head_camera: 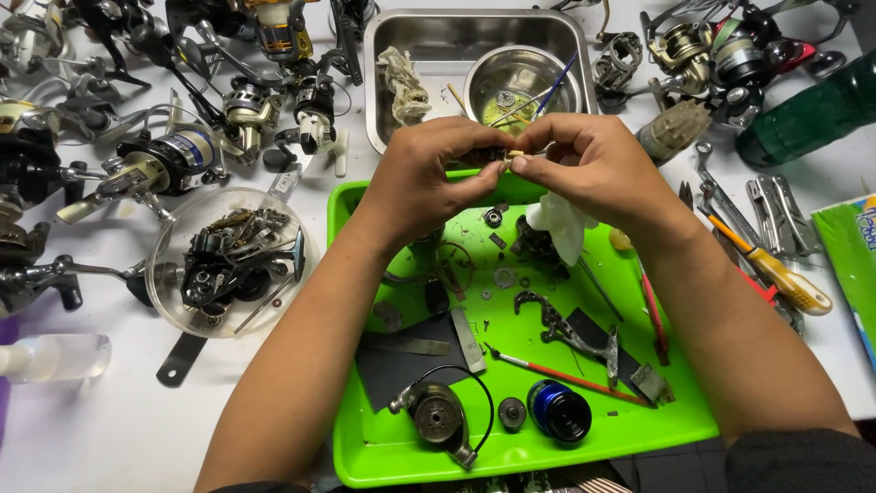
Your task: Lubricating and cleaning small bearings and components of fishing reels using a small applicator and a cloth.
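Right now my left hand (420,178) and right hand (584,169) meet above the far edge of the green tray (383,452), fingertips pinched shut on a small pale part (516,157) between them; a dark piece hides partly under my left fingers. It looks tiny, light and hard, probably greasy, so I judge it slips easily. Gripping its edges with thumb and forefinger seems safest, over the tray beside the steel bowl (520,78).

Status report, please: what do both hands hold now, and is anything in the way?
Left hand and right hand: both pinch one small reel part above green tray. Nothing blocks them.
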